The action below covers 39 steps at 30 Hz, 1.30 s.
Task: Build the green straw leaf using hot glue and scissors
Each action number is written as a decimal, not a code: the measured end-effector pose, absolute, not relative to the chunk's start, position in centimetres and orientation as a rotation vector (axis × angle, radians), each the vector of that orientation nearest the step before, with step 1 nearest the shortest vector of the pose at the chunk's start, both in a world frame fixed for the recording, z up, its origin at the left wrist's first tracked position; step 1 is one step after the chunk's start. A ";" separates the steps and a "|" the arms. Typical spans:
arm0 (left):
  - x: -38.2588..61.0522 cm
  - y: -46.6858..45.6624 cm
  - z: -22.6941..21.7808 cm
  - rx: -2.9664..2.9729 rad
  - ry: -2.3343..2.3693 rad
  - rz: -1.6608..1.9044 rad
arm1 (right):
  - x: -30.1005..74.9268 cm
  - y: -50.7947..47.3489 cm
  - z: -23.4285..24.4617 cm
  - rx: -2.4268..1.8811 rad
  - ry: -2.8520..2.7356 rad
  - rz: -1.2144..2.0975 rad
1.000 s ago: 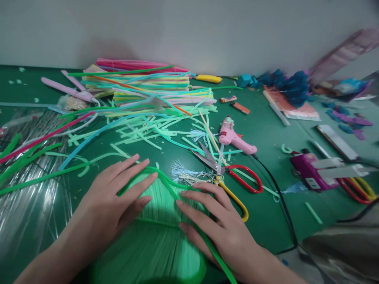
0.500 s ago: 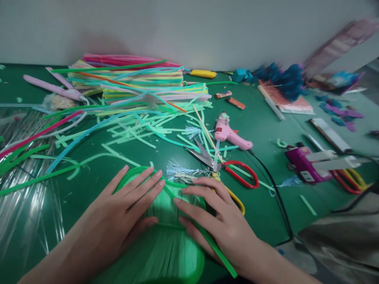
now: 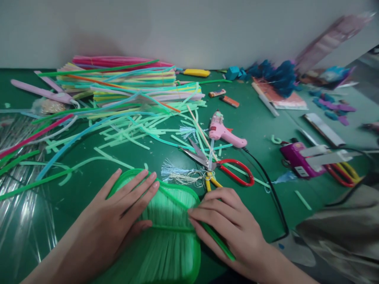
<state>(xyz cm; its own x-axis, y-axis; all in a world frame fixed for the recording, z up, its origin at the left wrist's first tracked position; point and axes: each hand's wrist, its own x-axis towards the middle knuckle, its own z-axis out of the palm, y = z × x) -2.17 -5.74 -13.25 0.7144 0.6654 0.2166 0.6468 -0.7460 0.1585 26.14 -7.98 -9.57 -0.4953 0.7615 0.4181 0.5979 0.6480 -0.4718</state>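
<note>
From where I sit, the green panel [image 3: 168, 256] lies on the near part of the surface [image 3: 263, 126], at the bottom of my view and running off its lower edge. Its pale green strands lie side by side, framed by a darker, thick edging with rounded corners; a thin green band crosses it. A loose green strip [image 3: 219, 241] slants over its upper part. My left hand [image 3: 109, 213] lies over the panel's left side, fingers extended and gripping nothing; my right hand [image 3: 233, 225] has its fingers bent and pinched on the strip, whose free end pokes out beneath them.

The surface is green and cluttered. I see bundled colored stems [image 3: 118, 81] at the back, short pale green offcuts [image 3: 127, 130], clear strands [image 3: 20, 213] at left, tassels [image 3: 177, 172], scissors [image 3: 203, 159] with one red and one yellow handle, a pink glue gun [image 3: 226, 134] and a purple device [image 3: 302, 159]. Behind stands a plain grey wall [image 3: 207, 31]; crumpled brownish cloth [image 3: 343, 228] fills the lower right.
</note>
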 end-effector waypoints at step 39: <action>-0.4 -5.9 -12.2 2.987 0.910 0.430 | 27.2 -7.2 -10.0 -1.118 -2.181 0.410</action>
<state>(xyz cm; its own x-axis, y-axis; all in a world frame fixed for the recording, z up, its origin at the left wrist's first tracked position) -0.39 -5.95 -12.19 0.7959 0.5460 0.2615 0.5488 -0.8331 0.0690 27.17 -7.18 -10.02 -0.4295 0.8083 0.4028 0.6067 0.5886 -0.5343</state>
